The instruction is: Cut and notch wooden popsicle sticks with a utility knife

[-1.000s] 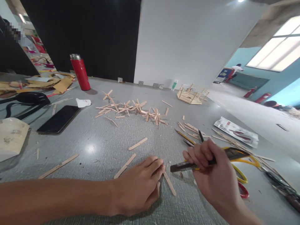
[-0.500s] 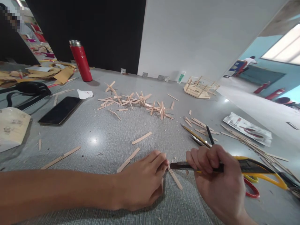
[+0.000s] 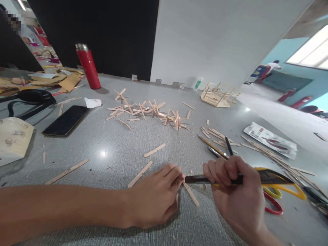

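My left hand (image 3: 156,196) rests on the grey table (image 3: 107,143), fingertips pressed down on one end of a wooden craft stick (image 3: 191,194) that lies flat. My right hand (image 3: 237,191) is closed round a yellow-and-black utility knife (image 3: 266,177). The knife's blade tip (image 3: 191,179) touches the stick right beside my left fingertips. Other loose sticks (image 3: 140,174) lie just beyond my left hand.
A heap of glued stick crosses (image 3: 146,112) lies mid-table, a stick frame (image 3: 219,95) further back. A black phone (image 3: 67,120), red flask (image 3: 88,66), paper bag (image 3: 12,138), pencils (image 3: 214,147), scissors (image 3: 275,201), a plastic packet (image 3: 270,140) surround the hands. A person stands far right (image 3: 271,66).
The knife's blade came left and down until its tip met the stick by my left fingers. The view tilted slightly between the first frame and the later ones.
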Demonstrator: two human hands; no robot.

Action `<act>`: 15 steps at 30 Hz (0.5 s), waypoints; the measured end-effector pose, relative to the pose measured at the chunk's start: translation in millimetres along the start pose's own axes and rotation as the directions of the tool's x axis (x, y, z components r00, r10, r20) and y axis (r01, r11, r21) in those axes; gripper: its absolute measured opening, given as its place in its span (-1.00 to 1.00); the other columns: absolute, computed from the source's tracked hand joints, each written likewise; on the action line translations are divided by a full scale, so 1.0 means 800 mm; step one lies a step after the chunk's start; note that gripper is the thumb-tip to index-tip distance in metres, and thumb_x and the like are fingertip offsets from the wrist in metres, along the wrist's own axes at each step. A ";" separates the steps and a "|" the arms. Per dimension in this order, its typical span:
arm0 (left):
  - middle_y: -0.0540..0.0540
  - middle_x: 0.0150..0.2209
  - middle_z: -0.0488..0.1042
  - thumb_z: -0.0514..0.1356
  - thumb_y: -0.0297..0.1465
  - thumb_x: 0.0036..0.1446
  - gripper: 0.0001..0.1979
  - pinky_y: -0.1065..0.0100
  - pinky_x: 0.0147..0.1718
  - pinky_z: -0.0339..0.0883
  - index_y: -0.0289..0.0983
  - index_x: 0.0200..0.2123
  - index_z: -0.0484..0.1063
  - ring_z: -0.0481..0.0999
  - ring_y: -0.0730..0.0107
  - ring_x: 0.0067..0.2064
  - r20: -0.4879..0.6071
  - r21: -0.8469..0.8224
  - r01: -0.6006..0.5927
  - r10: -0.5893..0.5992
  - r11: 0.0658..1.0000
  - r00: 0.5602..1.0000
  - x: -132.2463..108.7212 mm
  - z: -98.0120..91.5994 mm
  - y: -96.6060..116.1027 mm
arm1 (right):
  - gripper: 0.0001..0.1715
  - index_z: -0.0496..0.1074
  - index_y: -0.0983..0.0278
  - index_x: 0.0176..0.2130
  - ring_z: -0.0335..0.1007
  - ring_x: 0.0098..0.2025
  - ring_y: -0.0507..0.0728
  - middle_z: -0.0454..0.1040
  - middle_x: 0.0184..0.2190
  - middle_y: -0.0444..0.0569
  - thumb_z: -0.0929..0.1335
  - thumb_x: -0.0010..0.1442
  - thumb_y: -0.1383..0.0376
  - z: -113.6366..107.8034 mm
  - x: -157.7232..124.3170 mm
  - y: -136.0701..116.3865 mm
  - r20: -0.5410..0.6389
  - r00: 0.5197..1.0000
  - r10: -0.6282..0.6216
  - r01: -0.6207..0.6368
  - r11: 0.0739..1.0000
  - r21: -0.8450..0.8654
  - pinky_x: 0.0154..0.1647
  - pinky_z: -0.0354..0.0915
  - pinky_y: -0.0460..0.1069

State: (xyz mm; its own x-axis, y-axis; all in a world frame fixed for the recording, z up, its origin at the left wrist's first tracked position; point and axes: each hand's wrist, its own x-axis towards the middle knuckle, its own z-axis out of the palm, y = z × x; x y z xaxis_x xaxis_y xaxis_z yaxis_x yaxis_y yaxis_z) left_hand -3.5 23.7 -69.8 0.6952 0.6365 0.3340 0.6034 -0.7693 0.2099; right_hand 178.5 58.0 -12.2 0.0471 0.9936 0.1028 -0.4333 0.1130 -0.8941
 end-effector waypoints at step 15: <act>-0.41 0.18 0.34 -0.01 -0.36 0.40 -0.49 0.11 0.32 0.16 -0.64 0.25 0.27 0.24 -0.04 0.27 0.017 0.029 0.003 -0.003 1.000 1.000 -0.001 0.001 0.000 | -0.55 0.13 0.22 -0.62 -0.19 -0.61 0.01 -0.05 -0.68 -0.23 0.29 0.27 0.30 -0.003 0.002 -0.003 -0.032 0.999 0.004 -0.004 1.000 -0.005 -0.58 0.02 -0.04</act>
State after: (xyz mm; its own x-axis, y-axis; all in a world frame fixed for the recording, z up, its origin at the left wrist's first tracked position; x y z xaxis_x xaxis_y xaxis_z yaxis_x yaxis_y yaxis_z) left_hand -3.4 23.1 -70.7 0.7000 0.6398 0.3173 0.6164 -0.7656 0.1839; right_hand 181.8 59.0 -11.0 0.0739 0.9936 0.0857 -0.4290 0.1092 -0.8967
